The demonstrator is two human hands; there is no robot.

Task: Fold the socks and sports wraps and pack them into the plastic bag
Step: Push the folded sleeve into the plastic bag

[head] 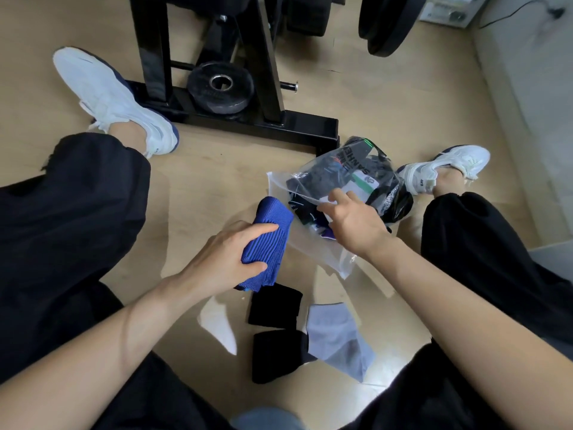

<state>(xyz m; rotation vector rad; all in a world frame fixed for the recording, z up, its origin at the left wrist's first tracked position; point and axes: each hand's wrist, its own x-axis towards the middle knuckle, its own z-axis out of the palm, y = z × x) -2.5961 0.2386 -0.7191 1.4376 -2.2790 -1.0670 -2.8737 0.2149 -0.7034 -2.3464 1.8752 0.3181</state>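
Folded blue sock (273, 218): clasped in curled left grip (229, 252), long axis 1-to-7 o'clock; plastic bag (280, 186) on floor at its 2 o'clock, lip pinched by right grip (350, 225).

Floor (217, 172), plastic bag (280, 186), white sock (218, 325), grey sock (338, 336), black wraps (274, 308)

plastic bag (325, 254) right of folded sock (269, 240), loose socks (338, 339) before them, rack (304, 128) behind, perhaps wraps (325, 178) in bag
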